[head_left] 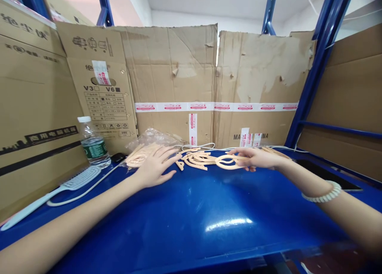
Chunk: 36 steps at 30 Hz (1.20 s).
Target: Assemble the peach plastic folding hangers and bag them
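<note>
My left hand point(156, 166) lies open, fingers spread, beside and partly over a clear plastic bag point(153, 137) with beige strips in it. Between my hands a loose pile of beige curved strips point(197, 159) rests on the blue tabletop point(191, 214). My right hand point(253, 158) is closed on a beige looped strip point(223, 165), whose rounded end points left toward the pile. The fingertips of that hand are partly hidden, and I cannot tell what the strips are made of. More thin beige strips point(276, 151) show behind my right wrist.
A water bottle point(94, 146) and a pale blue hairbrush point(80, 180) are at the left, near a white cable point(86, 192). A dark flat panel point(328, 174) lies at the right. Cardboard walls point(176, 83) and blue shelf posts point(310, 67) enclose the back and sides.
</note>
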Available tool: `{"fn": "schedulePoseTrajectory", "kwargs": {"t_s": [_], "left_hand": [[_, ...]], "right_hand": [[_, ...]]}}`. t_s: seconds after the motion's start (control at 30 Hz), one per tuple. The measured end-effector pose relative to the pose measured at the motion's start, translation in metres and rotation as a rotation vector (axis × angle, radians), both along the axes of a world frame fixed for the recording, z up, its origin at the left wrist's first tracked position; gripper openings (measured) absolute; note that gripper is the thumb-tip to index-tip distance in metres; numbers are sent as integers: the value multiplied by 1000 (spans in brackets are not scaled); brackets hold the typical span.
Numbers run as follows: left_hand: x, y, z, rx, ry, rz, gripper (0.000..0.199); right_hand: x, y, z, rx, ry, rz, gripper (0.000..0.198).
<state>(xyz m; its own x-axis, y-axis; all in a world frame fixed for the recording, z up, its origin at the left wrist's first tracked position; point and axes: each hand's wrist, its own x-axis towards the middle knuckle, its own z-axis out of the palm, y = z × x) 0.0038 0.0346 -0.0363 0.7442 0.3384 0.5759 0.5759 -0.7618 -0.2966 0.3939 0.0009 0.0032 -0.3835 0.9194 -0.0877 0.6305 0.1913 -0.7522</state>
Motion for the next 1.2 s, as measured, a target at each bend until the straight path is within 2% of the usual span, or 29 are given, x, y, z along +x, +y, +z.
{"fn": "schedulePoseTrajectory", "kwargs": {"t_s": [0.07,0.13,0.23,0.3,0.33,0.43,0.5,0.63,0.67,0.73,0.83,0.9,1.03,1.13,1.2], "left_hand": [[25,-20,4,-165,-207,-86,46],[51,-40,5,-445,-371,-128,57],[78,-60,-3,-803,-519,-173,64],[85,-67,-11,-930,-561,-185,60],[87,-69,-14,-971,-580,-162,55],[85,-76,-20,-1074,-660,-118,37],[83,-80,-20,-1113,-728,-147,32],[81,-82,-17,-1008,-904,-181,26],[80,-81,-17,-985,-949,-185,26],[78,-78,-17,-973,-1006,-192,28],[74,-72,-18,-1014,-1002,-189,31],[72,-70,-17,-1051,-990,-175,31],[71,-71,-13,-1162,-911,-160,32],[74,-74,-10,-1190,-715,-185,28],[76,-76,-10,-1295,-666,-249,28]], "right_hand": [[-21,-5,0,40,74,101,59],[-47,-11,-5,91,127,175,59],[-85,-20,-22,279,263,285,52],[-100,-25,-38,363,355,243,45],[-104,-28,-45,352,411,207,44],[-105,-31,-57,196,570,131,51],[-100,-31,-58,80,606,94,54],[-88,-26,-52,-113,460,97,43],[-86,-24,-52,-125,424,103,42],[-83,-19,-52,-62,417,57,41],[-78,-13,-53,114,528,-87,39],[-75,-10,-53,100,642,-126,37],[-77,-13,-54,-118,790,-27,43],[-86,-21,-57,-103,763,49,46],[-93,-28,-60,-11,725,112,38]]}}
